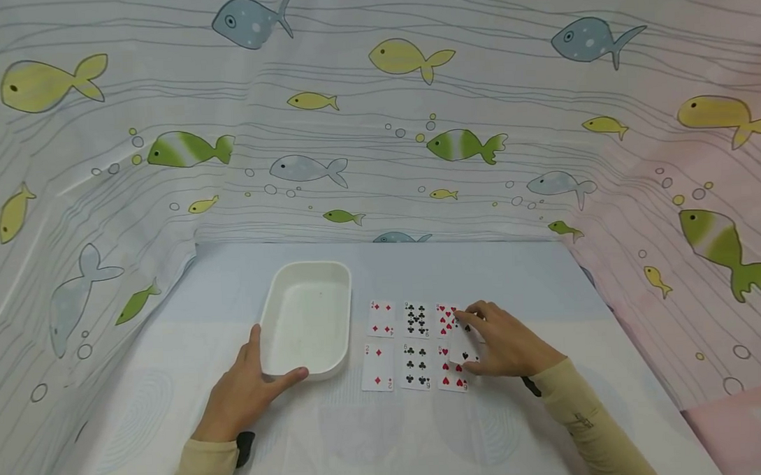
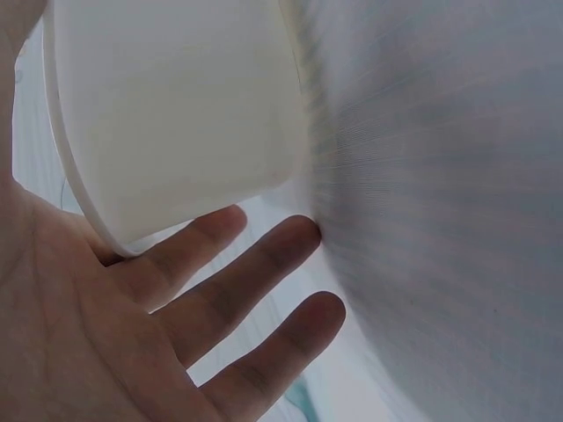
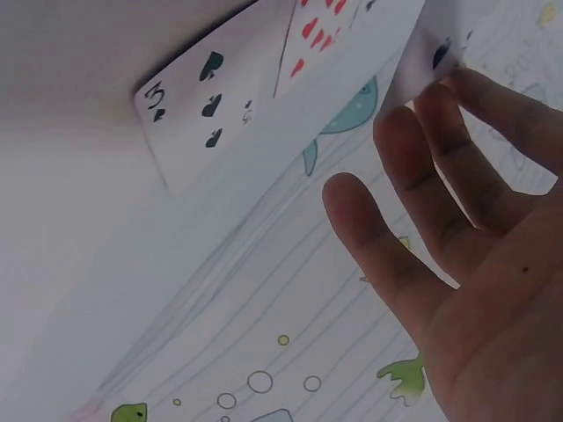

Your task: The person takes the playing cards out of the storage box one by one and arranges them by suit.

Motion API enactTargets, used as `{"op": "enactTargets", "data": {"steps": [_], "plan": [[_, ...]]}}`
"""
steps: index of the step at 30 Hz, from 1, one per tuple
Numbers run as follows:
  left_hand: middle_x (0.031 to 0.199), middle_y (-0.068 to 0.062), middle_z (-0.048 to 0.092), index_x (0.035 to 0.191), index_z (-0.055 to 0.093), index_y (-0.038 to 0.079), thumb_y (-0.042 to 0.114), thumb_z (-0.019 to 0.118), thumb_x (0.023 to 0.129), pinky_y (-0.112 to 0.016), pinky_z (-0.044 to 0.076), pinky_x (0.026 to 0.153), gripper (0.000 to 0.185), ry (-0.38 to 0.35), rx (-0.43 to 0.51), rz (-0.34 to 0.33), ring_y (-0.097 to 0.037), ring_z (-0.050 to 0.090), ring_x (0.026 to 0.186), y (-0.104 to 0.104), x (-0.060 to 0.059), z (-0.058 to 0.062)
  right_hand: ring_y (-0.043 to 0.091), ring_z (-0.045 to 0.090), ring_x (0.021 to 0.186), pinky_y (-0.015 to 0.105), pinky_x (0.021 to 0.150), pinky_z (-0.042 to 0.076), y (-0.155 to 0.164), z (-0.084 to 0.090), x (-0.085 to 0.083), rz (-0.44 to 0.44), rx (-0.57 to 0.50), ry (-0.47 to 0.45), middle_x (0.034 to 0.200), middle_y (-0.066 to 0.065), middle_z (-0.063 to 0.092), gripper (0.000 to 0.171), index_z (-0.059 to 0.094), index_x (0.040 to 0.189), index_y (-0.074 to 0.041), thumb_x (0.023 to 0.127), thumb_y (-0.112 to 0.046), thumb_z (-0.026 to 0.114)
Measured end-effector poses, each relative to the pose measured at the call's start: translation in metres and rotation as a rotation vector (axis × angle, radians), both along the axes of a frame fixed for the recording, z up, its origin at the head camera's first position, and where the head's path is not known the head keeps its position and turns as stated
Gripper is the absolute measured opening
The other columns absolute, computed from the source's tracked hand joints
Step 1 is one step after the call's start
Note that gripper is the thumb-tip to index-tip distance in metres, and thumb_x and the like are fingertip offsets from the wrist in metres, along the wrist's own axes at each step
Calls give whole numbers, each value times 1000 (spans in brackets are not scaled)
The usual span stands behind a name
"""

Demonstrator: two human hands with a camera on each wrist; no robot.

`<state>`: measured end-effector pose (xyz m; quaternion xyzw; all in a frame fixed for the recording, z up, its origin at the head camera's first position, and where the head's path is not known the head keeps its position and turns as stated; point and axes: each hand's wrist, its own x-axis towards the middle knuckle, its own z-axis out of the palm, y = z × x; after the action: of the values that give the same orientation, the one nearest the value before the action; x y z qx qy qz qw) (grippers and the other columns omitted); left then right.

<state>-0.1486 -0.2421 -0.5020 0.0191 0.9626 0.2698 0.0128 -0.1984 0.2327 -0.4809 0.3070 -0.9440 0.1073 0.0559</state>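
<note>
My left hand touches the near left corner of a white plastic tray, thumb along its near side and fingers spread by its left wall. In the left wrist view the fingers look nearly straight. My right hand pinches a spade playing card, held tilted over part of the six of hearts. Its underside partly hides behind the fingertips in the right wrist view. Close by lie the eight of hearts and, partly hidden by the hand in the head view, a three of spades.
Left of the hearts, face-up cards lie in two rows: four of diamonds, nine of clubs, two of diamonds and six of clubs. A fish-print sheet hangs behind and around the pale table.
</note>
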Motion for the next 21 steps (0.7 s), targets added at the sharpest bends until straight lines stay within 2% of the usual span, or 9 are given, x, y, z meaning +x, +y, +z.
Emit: {"op": "enactTargets", "data": {"steps": [10,21], "plan": [[152,-32,35,160,1,-3,78,63,82,-64,44,94,129,8,1,-3,-53,51,126,1,0,1,25,57,110,47,91,51,18,-7,25,-84,99,-129,127,7,57,82,62,139,-11,67,-41,90],[153,-33,34,160,-1,-3,77,63,83,-64,44,95,129,3,8,-6,-54,49,127,1,0,1,26,60,107,50,88,52,29,-11,32,-46,80,-180,125,7,59,77,64,134,-9,68,-36,92]]}}
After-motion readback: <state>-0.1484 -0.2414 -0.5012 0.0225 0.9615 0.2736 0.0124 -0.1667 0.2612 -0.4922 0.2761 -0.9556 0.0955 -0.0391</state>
